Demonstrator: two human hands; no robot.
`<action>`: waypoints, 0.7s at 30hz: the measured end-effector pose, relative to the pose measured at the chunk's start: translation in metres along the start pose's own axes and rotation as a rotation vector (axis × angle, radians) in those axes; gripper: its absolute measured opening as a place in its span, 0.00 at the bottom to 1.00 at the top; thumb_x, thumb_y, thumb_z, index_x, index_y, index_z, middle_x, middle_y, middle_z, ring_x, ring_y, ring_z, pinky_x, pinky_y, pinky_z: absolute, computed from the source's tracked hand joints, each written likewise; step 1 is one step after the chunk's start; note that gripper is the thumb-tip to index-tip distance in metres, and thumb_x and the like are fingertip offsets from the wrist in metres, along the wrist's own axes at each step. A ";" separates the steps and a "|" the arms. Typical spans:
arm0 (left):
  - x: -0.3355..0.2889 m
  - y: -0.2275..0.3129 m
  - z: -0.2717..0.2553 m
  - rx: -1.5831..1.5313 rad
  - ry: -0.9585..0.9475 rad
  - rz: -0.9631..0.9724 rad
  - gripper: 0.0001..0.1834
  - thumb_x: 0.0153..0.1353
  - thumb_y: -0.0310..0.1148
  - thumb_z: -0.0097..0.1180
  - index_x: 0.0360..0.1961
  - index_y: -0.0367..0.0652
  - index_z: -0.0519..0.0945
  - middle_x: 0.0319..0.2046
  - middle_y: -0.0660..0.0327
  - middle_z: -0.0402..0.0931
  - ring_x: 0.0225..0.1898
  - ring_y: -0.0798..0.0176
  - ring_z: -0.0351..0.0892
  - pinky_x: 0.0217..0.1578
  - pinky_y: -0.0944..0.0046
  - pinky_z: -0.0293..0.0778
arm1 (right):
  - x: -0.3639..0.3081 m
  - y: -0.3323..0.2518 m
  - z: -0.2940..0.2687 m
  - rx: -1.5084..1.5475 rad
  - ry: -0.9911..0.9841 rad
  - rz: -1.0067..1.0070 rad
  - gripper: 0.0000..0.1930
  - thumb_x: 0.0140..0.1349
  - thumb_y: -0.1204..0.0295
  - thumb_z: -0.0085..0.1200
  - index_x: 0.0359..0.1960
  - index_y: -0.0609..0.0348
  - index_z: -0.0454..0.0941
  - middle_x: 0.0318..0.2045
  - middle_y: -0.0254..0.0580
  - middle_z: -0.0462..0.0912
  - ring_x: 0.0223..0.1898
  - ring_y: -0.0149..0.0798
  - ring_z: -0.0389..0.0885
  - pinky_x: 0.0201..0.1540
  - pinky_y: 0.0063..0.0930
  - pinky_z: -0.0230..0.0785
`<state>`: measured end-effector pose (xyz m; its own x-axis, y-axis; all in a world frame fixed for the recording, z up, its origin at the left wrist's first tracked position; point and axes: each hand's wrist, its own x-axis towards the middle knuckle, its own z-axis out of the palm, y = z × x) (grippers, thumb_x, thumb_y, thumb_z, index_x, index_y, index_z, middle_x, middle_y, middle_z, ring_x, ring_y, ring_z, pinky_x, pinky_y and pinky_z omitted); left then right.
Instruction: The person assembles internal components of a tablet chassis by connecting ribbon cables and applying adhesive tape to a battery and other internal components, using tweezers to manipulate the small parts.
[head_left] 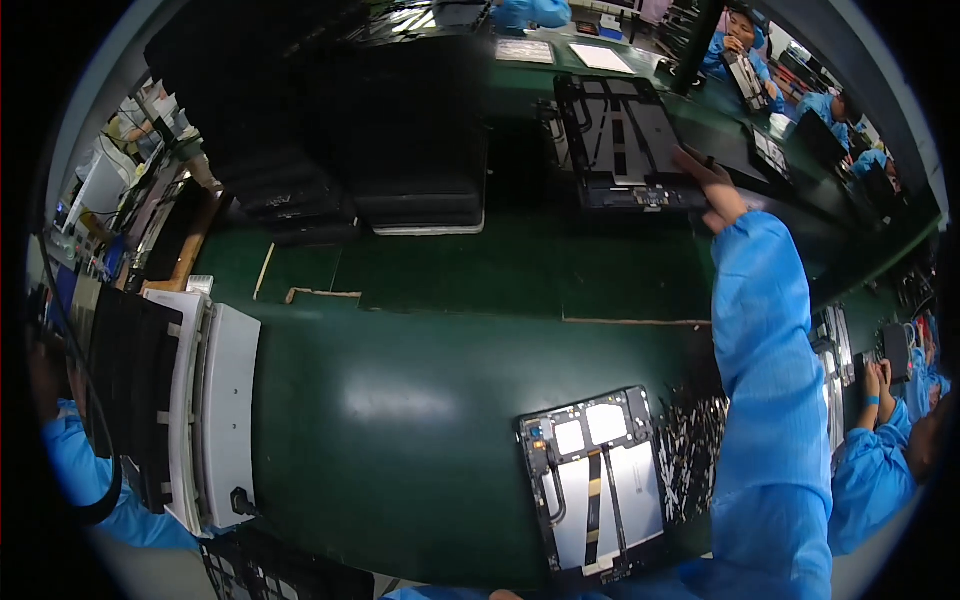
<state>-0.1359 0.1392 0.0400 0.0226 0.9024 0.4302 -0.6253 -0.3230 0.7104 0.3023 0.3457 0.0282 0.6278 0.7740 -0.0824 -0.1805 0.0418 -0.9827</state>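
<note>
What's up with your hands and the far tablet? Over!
Right hand at edge of far opened tablet, grip unclear. Left hand barely showing. Thin strips beside nearer opened tablet.

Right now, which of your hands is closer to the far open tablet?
Right. The right hand grips the far open tablet at its right edge; the left hand, barely showing at the picture's lower edge, is well away.

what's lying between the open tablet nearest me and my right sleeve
In the head view, a loose heap of thin dark and silvery strips lies between the open tablet and your right sleeve.
</note>
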 end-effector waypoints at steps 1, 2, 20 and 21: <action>0.006 -0.004 -0.009 -0.027 -0.017 -0.026 0.10 0.60 0.38 0.51 0.28 0.47 0.65 0.23 0.63 0.64 0.28 0.61 0.65 0.36 0.58 0.63 | 0.017 0.006 0.004 0.030 -0.052 0.026 0.20 0.52 0.70 0.64 0.47 0.60 0.75 0.39 0.42 0.80 0.37 0.36 0.81 0.39 0.28 0.77; 0.012 -0.009 -0.020 -0.058 -0.034 -0.055 0.10 0.59 0.38 0.52 0.28 0.47 0.66 0.24 0.62 0.66 0.28 0.60 0.66 0.35 0.59 0.63 | 0.031 0.013 0.008 0.035 -0.059 0.031 0.20 0.52 0.70 0.64 0.47 0.60 0.75 0.39 0.42 0.80 0.37 0.36 0.81 0.39 0.28 0.77; -0.009 -0.011 -0.077 -0.030 -0.312 -0.617 0.15 0.56 0.38 0.55 0.31 0.33 0.75 0.30 0.50 0.72 0.31 0.55 0.70 0.34 0.57 0.66 | 0.058 0.046 0.013 -0.994 0.253 -0.389 0.20 0.55 0.57 0.59 0.41 0.61 0.81 0.34 0.47 0.84 0.36 0.39 0.82 0.43 0.27 0.71; -0.014 -0.010 -0.069 -0.041 -0.325 -0.624 0.15 0.56 0.38 0.55 0.31 0.33 0.75 0.30 0.50 0.72 0.31 0.55 0.70 0.34 0.57 0.66 | 0.045 0.031 0.012 -1.002 0.271 -0.387 0.20 0.55 0.57 0.59 0.41 0.61 0.81 0.34 0.47 0.84 0.36 0.39 0.82 0.43 0.27 0.71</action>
<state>-0.1842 0.1493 -0.0114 0.6144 0.7828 0.0987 -0.4484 0.2435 0.8600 0.3156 0.3895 -0.0043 0.6764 0.6500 0.3462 0.6813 -0.3736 -0.6295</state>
